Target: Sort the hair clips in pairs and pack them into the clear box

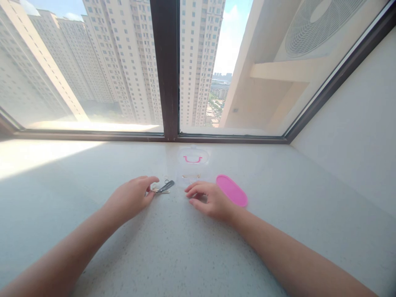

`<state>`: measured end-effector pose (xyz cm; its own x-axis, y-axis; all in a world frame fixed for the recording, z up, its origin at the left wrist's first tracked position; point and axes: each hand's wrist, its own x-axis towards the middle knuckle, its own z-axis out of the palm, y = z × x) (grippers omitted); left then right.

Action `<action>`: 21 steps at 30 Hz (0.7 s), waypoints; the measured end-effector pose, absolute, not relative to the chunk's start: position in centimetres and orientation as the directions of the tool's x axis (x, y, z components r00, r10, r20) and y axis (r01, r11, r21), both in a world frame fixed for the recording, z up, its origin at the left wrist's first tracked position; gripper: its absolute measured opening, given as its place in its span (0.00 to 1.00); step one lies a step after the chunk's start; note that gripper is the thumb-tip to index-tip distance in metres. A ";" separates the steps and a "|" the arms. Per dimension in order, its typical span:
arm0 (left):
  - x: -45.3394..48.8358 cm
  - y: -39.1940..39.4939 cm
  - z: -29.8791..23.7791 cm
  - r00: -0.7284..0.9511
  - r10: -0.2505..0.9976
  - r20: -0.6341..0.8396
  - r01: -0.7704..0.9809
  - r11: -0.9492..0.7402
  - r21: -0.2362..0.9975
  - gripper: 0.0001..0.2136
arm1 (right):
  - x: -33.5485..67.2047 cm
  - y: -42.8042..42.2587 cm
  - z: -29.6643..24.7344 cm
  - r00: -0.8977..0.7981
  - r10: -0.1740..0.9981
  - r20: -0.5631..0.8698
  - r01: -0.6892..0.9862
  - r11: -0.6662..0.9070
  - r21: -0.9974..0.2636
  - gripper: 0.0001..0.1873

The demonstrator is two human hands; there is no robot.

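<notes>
My left hand (130, 200) is at a small cluster of metal tools, its index finger stretched out above them and its thumb lower, apart from it. In the cluster lie a dark, flat tool (168, 186) that looks like a nail clipper, a thin gold-coloured piece (165, 192) and a small dark ring (167, 181). Whether my left fingertips touch these tools is hard to tell. Over the counter, my right hand (208, 200) has its fingers curved and apart from the thumb, with nothing visible in them. Just beyond it is a clear plastic box (188, 170) holding small gold-coloured items (198, 176).
A pink oval lid (232, 190) lies right of my right hand, close to the wrist. Behind the box, a clear lid carries a pink handle (192, 160). The speckled pale counter (161, 255) runs back to a brown window frame (168, 103); a white wall (352, 123) borders the right.
</notes>
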<state>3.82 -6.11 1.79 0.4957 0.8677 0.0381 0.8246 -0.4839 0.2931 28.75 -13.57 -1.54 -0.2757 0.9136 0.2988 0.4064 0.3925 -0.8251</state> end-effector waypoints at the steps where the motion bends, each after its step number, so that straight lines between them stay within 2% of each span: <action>1: 3.8 -6.1 1.8 0.503 0.864 0.034 0.824 -0.491 0.284 0.14 | 28.7 -13.6 -1.5 -0.274 0.914 0.300 0.404 0.392 -0.827 0.07; 8: 3.6 -6.1 1.9 0.557 0.830 0.034 0.805 -0.549 0.227 0.10 | 28.8 -14.0 -1.2 -0.292 0.890 0.349 0.364 0.441 -0.820 0.06; 15: 2.9 -5.9 2.7 0.483 0.872 0.075 0.857 -0.489 0.162 0.10 | 28.8 -14.3 -0.9 -0.310 0.854 0.419 0.326 0.509 -0.797 0.07; 21: 2.6 -5.9 3.4 0.437 0.890 0.131 0.871 -0.455 0.186 0.11 | 28.8 -14.3 -1.0 -0.318 0.850 0.420 0.312 0.511 -0.801 0.06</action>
